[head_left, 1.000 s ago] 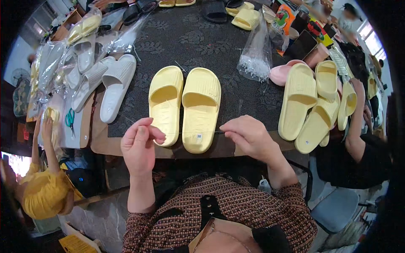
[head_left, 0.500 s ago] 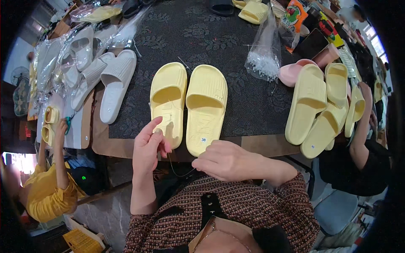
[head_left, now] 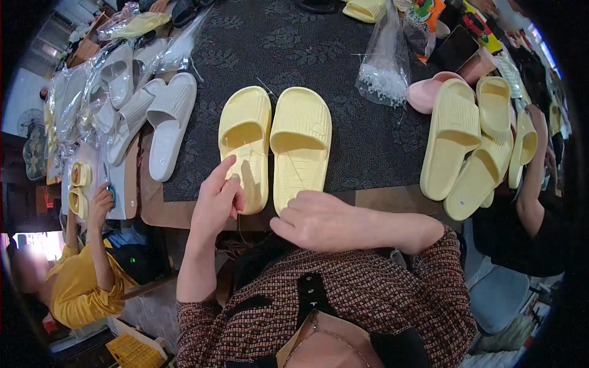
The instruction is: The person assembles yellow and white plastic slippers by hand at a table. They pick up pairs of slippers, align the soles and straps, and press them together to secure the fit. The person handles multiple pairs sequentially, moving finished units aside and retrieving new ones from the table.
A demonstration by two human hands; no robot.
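Observation:
A pair of pale yellow slide slippers lies toes away on the table in front of me, the left slipper close beside the right slipper. My left hand is at the left slipper's heel, index finger raised and the other fingers curled. A thin strand hangs below these fingers. Over the right slipper's heel, my right hand is closed, and its fingertips are hidden from view. Fine strands also show at the inner toe edges and on the footbeds.
White slippers, some bagged, lie left; more yellow slippers and a pink one lie right. A clear bag of small white pieces stands beyond. A co-worker in yellow holds scissors; another person's arm is right.
My right hand has shifted slightly up and left, covering the right slipper's heel sticker. The strand that looped between my hands now shows only below the left one.

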